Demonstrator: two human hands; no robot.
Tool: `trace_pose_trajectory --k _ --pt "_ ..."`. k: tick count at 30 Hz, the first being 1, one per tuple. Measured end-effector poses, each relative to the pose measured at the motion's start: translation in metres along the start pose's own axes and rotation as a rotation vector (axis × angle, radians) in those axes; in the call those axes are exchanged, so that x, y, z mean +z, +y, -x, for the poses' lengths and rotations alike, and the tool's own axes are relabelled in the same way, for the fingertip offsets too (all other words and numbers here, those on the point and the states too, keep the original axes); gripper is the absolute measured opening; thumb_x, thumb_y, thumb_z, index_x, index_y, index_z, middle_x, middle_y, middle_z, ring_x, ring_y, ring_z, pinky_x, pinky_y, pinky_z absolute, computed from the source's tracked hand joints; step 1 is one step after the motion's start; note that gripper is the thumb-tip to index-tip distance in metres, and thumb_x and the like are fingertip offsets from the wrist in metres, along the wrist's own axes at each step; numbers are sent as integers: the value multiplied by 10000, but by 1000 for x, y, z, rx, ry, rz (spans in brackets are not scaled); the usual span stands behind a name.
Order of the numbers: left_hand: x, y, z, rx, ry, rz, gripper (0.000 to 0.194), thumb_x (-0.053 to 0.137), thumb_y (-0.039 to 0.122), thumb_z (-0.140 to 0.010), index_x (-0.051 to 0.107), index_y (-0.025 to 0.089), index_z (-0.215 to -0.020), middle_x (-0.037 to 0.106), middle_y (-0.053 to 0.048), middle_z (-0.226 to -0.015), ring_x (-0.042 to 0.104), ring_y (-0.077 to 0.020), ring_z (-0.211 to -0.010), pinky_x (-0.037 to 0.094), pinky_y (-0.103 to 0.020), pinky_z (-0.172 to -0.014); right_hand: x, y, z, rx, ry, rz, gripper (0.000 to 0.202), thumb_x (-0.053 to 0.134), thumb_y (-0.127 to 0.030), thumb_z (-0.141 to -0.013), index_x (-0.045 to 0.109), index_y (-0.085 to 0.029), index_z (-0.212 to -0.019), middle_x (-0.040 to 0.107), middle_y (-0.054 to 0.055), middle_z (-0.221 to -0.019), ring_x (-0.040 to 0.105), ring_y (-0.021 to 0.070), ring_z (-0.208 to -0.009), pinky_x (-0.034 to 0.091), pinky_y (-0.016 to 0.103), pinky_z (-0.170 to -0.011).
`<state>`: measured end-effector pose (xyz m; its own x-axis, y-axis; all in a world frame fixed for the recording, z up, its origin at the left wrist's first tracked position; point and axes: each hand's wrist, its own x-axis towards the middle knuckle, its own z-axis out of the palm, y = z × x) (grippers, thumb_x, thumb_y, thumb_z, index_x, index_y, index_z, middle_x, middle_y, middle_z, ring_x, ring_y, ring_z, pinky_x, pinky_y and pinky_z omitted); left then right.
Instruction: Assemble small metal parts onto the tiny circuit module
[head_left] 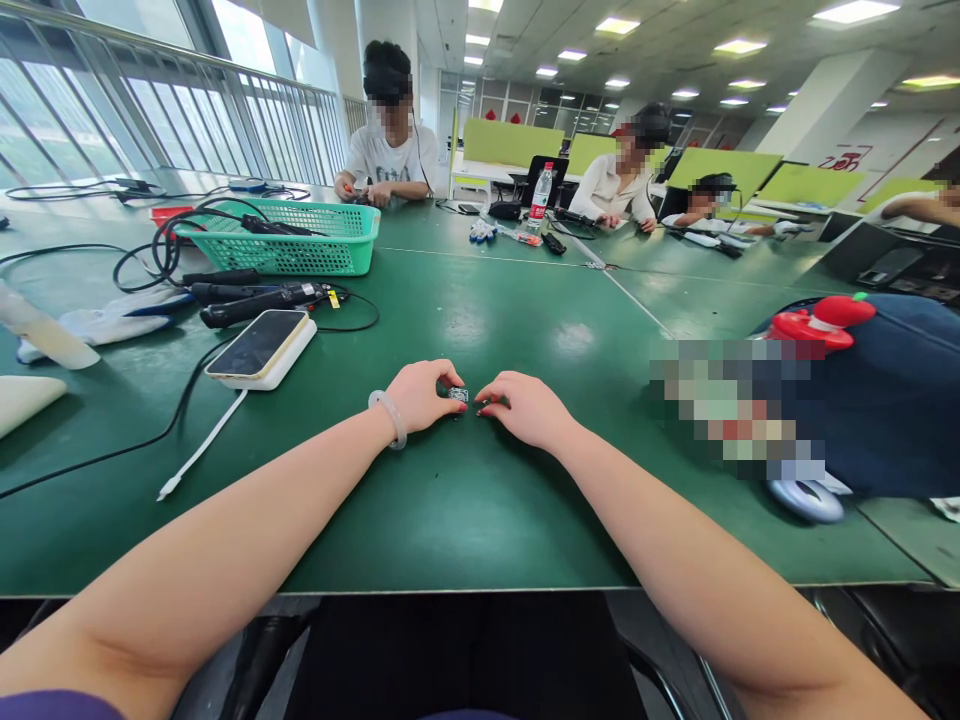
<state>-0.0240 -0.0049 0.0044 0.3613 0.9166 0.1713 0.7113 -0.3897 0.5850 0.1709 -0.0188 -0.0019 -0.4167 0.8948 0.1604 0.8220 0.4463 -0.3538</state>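
Observation:
My left hand (421, 395), with a pale bangle (391, 420) at the wrist, pinches a small grey, speckled block (459, 395) between thumb and fingertips. It looks like a tiny circuit board, but its kind is too small to tell for sure. Just to the right, my right hand (527, 408) has its thumb and fingers drawn together in a pinch, a short gap away from the block. Something tiny and dark may sit at those fingertips; I cannot make it out. Both hands are low over the green tabletop (465, 500).
To the left lie a phone on a white power bank (262, 348), black cabled tools (259, 303) and a green basket (281, 240). A dark blue bag (885, 400) is at right, beside a silver-blue ring-shaped object (806, 498). A bottle (540, 195) and several people are across the table.

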Motion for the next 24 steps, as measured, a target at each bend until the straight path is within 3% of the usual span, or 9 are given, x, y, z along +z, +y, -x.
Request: trace_pose_trajectory --k 6,16,24 --pt "0 1 1 9 -12 2 236 697 346 -639 622 207 -815 670 -3 -873 599 -194 -849 455 -324 -777 5 -4 -1 -10 -34 40 115 569 -230 -836 659 -234 -764 580 -13 -832 542 106 -738 367 226 -622" --pt "0 3 1 0 -26 -7 228 697 339 -633 623 215 -809 672 3 -869 593 -191 -848 451 -324 -777 12 -6 1 -121 -13 256 159 427 -189 -889 583 -198 -862 566 34 -884 525 122 -645 320 253 -554" --pt "2 6 3 5 -24 67 238 715 354 -627 602 204 -774 664 6 -847 595 -179 -822 451 -310 -760 9 -20 2 -92 202 -83 159 402 -172 -888 535 -195 -804 565 26 -875 522 129 -761 386 234 -660"
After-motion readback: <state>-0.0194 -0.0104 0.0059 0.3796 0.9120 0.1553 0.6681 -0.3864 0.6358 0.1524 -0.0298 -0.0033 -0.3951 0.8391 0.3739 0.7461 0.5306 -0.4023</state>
